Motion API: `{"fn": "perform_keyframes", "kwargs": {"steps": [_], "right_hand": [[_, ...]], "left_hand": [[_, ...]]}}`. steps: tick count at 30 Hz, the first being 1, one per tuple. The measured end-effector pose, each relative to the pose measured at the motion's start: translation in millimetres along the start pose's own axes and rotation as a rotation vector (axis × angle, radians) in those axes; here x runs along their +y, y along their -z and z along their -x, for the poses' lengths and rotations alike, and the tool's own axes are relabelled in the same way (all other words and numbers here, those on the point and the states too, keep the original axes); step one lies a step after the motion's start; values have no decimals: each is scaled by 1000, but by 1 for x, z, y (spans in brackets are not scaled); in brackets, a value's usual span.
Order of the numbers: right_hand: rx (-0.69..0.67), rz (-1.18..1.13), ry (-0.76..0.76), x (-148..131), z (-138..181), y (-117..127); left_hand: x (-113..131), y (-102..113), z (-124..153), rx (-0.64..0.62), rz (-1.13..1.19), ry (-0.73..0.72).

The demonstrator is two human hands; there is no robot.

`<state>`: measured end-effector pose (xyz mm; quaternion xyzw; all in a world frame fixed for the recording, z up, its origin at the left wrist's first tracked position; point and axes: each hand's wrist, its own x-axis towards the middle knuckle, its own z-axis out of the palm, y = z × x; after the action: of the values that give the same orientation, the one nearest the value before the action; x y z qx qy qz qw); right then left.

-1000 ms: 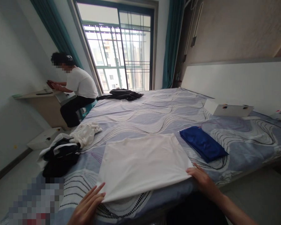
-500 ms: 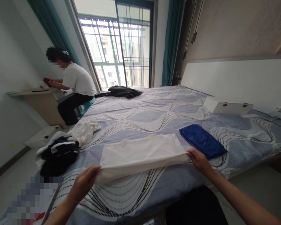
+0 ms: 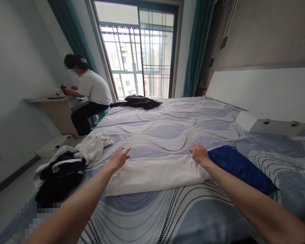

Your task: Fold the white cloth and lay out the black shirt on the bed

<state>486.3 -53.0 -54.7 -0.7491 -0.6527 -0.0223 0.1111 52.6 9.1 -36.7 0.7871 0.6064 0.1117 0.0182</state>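
Note:
A white cloth (image 3: pixel 157 173) lies folded in half as a long strip on the bed (image 3: pixel 167 125). My left hand (image 3: pixel 119 158) rests flat on its far left corner, fingers stretched out. My right hand (image 3: pixel 199 154) presses down on its far right corner, fingers spread and curved on the fabric. Both arms reach forward over the near edge of the bed. A folded blue garment (image 3: pixel 240 167) lies right beside my right hand.
A heap of black and white clothes (image 3: pixel 66 164) lies at the bed's left edge. A dark garment (image 3: pixel 139 101) sits at the far end, a white box (image 3: pixel 269 125) at the right. Another person (image 3: pixel 91 93) sits at a desk by the window.
Both hands lifted the near edge of the white cloth and carried it over to the far edge, folding it in half; they now rest on top of it.

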Motion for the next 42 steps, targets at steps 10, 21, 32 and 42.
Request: {"fn": "perform_keyframes", "kwargs": {"steps": [10,21,32,42], "right_hand": [[-189,-204,213,-150,63,-72],[-145,-9,-88,-19,58,-65],[-106,54,-284,-79,68,-26],[-234,-332,295,-238,102,-64]], "left_hand": [[120,-100,48,-37,-24,-76],[35,-70,73,-45,-119,198],[31,-61,80,-26,-87,292],[30,-59,81,-98,-70,340]]}}
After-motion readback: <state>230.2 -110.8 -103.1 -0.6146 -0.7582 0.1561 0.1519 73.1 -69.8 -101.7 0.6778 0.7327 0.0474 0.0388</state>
